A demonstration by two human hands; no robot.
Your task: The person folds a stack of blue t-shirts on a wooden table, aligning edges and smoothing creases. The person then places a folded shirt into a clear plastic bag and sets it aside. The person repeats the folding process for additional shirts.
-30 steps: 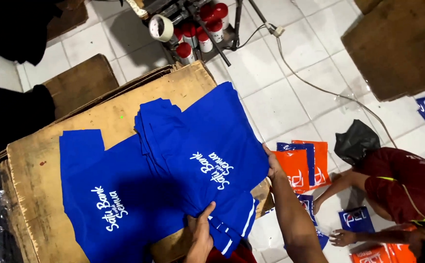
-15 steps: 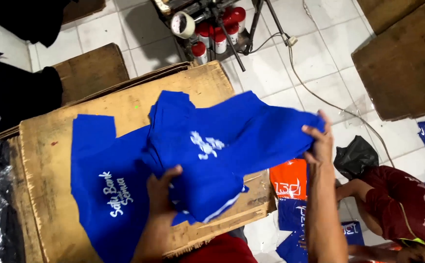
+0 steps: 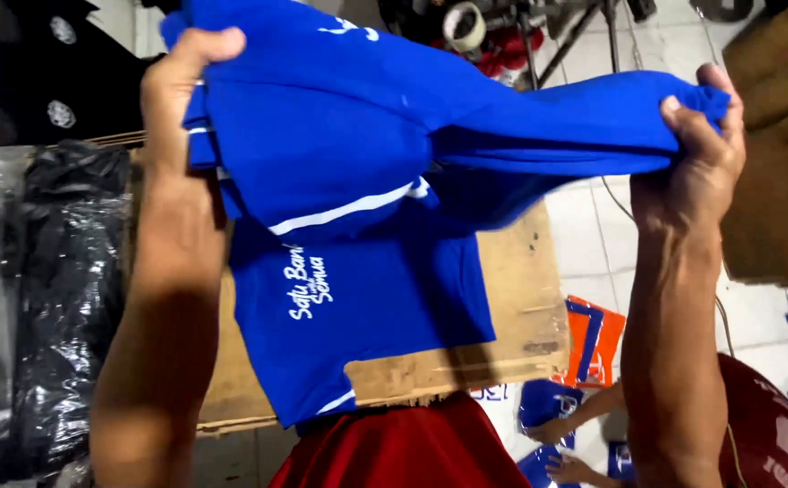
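A folded blue cotton shirt (image 3: 367, 126) with white trim and white lettering hangs stretched in the air between the two hands, above a second blue shirt (image 3: 367, 316) lying flat on the brown cardboard-covered desk (image 3: 511, 307). Black plastic-wrapped bundles (image 3: 42, 298) lie at the desk's left. The left hand (image 3: 177, 90) pinches the shirt's left edge, fingers closed over the cloth; the right hand (image 3: 706, 136) clenches the bunched right end. Another person's hand (image 3: 552, 429) rests on the tiled floor (image 3: 593, 244) among orange and blue packets (image 3: 593, 339).
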